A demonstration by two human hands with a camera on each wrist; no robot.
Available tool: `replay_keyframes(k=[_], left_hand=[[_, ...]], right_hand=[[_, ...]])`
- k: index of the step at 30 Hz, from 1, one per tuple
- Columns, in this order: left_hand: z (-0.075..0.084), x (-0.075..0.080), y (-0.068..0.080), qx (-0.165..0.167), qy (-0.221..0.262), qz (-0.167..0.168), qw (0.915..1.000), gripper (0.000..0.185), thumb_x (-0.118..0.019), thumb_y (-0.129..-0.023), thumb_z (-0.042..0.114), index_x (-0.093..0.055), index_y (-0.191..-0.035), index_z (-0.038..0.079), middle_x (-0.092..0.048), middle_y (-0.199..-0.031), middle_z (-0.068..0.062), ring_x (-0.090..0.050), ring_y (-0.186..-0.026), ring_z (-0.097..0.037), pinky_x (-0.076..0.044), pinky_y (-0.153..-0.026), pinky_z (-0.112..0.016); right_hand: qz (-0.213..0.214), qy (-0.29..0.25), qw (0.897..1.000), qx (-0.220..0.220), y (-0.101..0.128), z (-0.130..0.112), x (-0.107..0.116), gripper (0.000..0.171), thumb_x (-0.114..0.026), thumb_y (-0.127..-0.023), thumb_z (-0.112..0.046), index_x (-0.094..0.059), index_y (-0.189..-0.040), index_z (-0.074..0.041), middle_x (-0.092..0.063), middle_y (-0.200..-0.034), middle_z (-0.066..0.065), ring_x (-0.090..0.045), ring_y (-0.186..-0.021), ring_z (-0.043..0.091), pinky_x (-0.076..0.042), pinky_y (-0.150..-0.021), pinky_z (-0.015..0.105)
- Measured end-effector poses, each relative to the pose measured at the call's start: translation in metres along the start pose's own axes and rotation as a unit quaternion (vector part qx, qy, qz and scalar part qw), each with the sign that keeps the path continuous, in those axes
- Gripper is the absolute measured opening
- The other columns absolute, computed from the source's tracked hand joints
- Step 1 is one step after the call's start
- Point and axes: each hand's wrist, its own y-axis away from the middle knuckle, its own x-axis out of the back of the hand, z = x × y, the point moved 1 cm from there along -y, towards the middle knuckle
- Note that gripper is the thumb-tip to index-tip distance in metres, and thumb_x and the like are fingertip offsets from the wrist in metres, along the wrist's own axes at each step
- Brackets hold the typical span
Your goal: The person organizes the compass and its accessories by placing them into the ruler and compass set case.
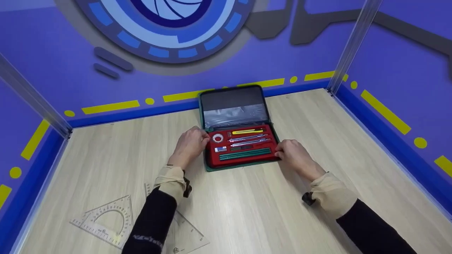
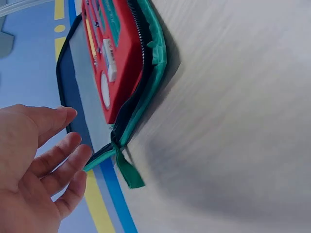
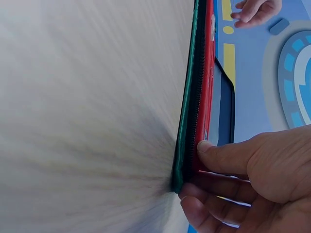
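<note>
An open green zip case (image 1: 208,165) lies at the middle of the wooden table, its lid (image 1: 233,102) standing up at the back. Inside, a red tray (image 1: 243,158) holds a yellow pen, metal compasses, green pencils, an eraser and a small round part. My left hand (image 1: 201,137) is at the case's left edge; in the left wrist view its fingers (image 2: 58,158) are relaxed and just clear of the case corner (image 2: 121,141). My right hand (image 1: 280,150) grips the tray's right edge, with the thumb (image 3: 218,155) on the red tray (image 3: 209,73) and the fingers curled beneath.
A clear protractor triangle (image 1: 106,220) and a clear set square (image 1: 187,233) lie on the table at the front left, partly under my left sleeve. Blue walls with yellow markings and clear corner posts (image 1: 353,42) surround the table (image 1: 317,120).
</note>
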Motion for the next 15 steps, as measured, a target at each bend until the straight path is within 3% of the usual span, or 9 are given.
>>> replay_keyframes(k=[7,15], left_hand=[[0.002,0.014,0.019,-0.021,-0.012,0.001,0.9997,0.022,-0.068,-0.102,0.02,-0.078,-0.114,0.005,-0.067,-0.113,-0.011,-0.063,-0.103,-0.025,-0.053,-0.097,-0.038],[0.009,0.033,0.05,-0.05,-0.048,-0.007,0.9976,0.018,-0.069,-0.101,0.017,-0.079,-0.111,0.007,-0.067,-0.112,-0.011,-0.064,-0.101,-0.026,-0.053,-0.096,-0.04]], right_hand=[[-0.01,0.003,1.0,-0.009,-0.001,0.002,0.0,0.007,-0.072,-0.093,0.002,-0.077,-0.088,0.0,-0.072,-0.09,0.013,-0.066,-0.087,0.029,-0.055,-0.084,0.048],[-0.01,-0.004,1.0,0.014,0.0,0.002,0.002,0.01,-0.071,-0.092,0.002,-0.076,-0.084,-0.002,-0.071,-0.086,0.01,-0.065,-0.083,0.028,-0.055,-0.08,0.049]])
